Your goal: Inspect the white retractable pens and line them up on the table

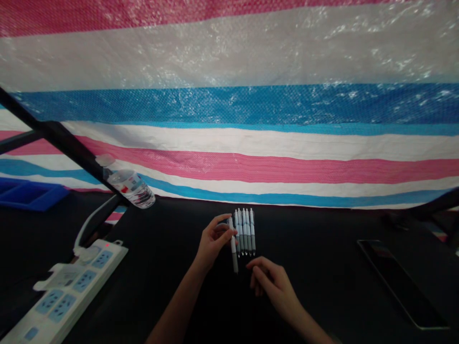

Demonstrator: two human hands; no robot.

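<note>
Black worktop (322,258) under everything in the lower half of the frame, w/ both hands over it at lower centre, apart but close. The left hand (214,242) is clamped on one pen (234,251), gripped btwn thumb & fingers near its upper end, pen standing almost vertical in the frame. The right hand (272,286) holds nothing, fingers loosely curled, tips just below & left of the pen row's low end.

A row of five pens (245,231) lies side by side on the worktop, centre of frame, just right of the held pen & almost touching it. Barrels are pale up top, grey lower down.

Lower left: white power strip (68,291) w/ blue sockets & a lit red light (106,245), white cable (93,220) running up from it. Left edge: blue tray (28,193). Above the strip, a plastic water bottle (129,187) sits tilted by a black metal bar (60,143). Lower right: flat dark device (401,282), tablet or similar. Pink, white & blue striped tarp (229,143) fills the top of the frame.
</note>
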